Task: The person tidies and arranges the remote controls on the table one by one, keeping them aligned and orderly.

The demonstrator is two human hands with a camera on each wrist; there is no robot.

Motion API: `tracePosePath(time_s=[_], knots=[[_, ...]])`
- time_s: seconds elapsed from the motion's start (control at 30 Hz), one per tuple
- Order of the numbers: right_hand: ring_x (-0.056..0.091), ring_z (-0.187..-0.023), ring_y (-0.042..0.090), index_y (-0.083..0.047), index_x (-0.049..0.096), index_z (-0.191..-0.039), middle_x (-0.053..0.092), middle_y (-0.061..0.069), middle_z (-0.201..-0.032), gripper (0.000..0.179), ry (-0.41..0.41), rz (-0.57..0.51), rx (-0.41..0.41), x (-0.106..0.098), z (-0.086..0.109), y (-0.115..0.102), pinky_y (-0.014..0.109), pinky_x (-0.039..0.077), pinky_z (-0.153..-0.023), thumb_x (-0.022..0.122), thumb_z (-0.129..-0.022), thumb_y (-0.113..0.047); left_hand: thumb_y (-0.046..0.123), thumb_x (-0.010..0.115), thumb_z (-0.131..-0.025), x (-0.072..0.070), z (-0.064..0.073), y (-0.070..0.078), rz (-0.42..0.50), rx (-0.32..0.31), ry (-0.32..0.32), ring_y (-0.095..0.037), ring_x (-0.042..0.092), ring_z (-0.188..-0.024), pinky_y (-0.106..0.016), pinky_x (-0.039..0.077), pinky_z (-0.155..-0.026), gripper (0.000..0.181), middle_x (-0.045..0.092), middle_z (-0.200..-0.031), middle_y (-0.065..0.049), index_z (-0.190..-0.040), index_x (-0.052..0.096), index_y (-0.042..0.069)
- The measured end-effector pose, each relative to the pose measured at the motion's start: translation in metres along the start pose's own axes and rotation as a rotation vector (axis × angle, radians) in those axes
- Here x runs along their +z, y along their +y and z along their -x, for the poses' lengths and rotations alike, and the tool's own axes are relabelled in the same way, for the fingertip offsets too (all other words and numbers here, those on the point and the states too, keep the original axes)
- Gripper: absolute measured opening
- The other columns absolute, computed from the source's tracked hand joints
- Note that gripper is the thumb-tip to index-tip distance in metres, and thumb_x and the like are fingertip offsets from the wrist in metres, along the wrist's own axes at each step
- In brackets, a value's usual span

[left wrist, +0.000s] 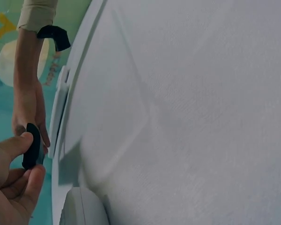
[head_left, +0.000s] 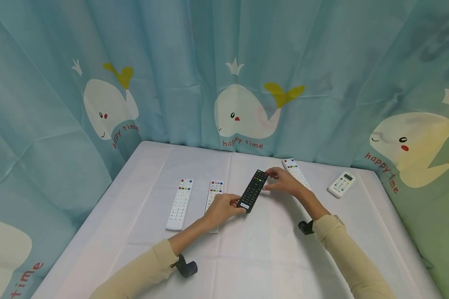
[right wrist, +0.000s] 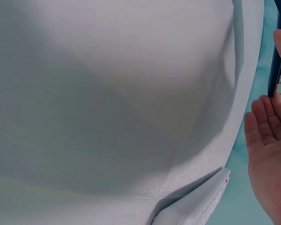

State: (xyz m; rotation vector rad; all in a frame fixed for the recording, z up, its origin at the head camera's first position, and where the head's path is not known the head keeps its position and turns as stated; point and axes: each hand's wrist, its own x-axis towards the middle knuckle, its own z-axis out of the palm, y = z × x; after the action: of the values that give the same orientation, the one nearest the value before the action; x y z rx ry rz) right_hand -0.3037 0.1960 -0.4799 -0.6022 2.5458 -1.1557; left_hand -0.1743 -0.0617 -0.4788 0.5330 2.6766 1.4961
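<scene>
Pinching the lower end of the black remote control [head_left: 253,191] between thumb and fingers, the left hand [head_left: 222,207] reached in from the lower left, its forearm slanting up toward centre. Grip on that side: firm grasp, thumb over the keyed face. The right hand [head_left: 284,181] came in from the lower right, wrist angled leftward; its fingers were extended, fingertips touching the remote's upper end, not wrapped round it. The black remote sat just right of centre, raised off the white tablecloth [head_left: 262,257], its top leaning toward the upper right.

Labels: a pale label at the black remote's lower end carried print too small to read. On the blue curtain [head_left: 179,104], "happy time" stood in red under the whale prints at upper left, upper centre and right; "time" was also read at lower left. Lettering on the right sleeve [head_left: 349,253] at the cuff: illegible.

Other items: left white remote [head_left: 179,203], left of centre; middle white remote [head_left: 215,189], partly behind the left hand; far white remote [head_left: 296,172], beyond the right hand; air-conditioner remote [head_left: 341,184] with a small display, right of centre.
</scene>
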Motion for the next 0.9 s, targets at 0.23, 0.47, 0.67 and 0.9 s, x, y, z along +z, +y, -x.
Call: tracePosePath(time_s=[0.23,0.47,0.67,0.9], knots=[[0.051,-0.118,0.040,0.012,0.053,-0.128,0.056,0.026,-0.125,0.066,-0.025,0.000,-0.038,0.002,0.003,0.001,0.051,0.039,-0.106,0.086,-0.078,-0.016,0.008,0.083,-0.080,0.007,0.010,0.001,0.008,0.004,0.020,-0.008,0.067,-0.073,-0.018,0.054,-0.066,0.036,0.074,-0.086,-0.008,-0.110,0.071,-0.008],[0.052,-0.117,0.040,0.012,0.054,-0.128,0.057,0.025,-0.125,0.066,-0.044,0.018,-0.055,0.004,0.007,-0.005,0.052,0.040,-0.106,0.086,-0.078,-0.017,0.008,0.083,-0.080,0.012,0.021,0.004,0.037,-0.003,0.041,-0.009,0.069,-0.072,-0.019,0.055,-0.065,0.034,0.074,-0.084,-0.009,-0.109,0.072,-0.007],[0.053,-0.115,0.039,0.012,0.054,-0.127,0.058,0.024,-0.123,0.066,-0.056,0.046,-0.068,0.009,0.009,-0.007,0.050,0.042,-0.104,0.086,-0.076,-0.017,0.008,0.083,-0.080,0.015,0.029,0.004,0.034,-0.003,0.051,-0.008,0.069,-0.071,-0.019,0.055,-0.064,0.035,0.074,-0.086,-0.009,-0.110,0.071,-0.007],[0.053,-0.116,0.039,0.011,0.054,-0.128,0.057,0.023,-0.123,0.069,-0.086,0.077,-0.061,0.015,0.009,-0.010,0.050,0.042,-0.104,0.087,-0.075,-0.017,0.006,0.081,-0.081,0.020,0.040,0.005,0.032,-0.009,0.064,-0.007,0.069,-0.071,-0.019,0.055,-0.064,0.032,0.074,-0.086,-0.009,-0.108,0.072,-0.006]])
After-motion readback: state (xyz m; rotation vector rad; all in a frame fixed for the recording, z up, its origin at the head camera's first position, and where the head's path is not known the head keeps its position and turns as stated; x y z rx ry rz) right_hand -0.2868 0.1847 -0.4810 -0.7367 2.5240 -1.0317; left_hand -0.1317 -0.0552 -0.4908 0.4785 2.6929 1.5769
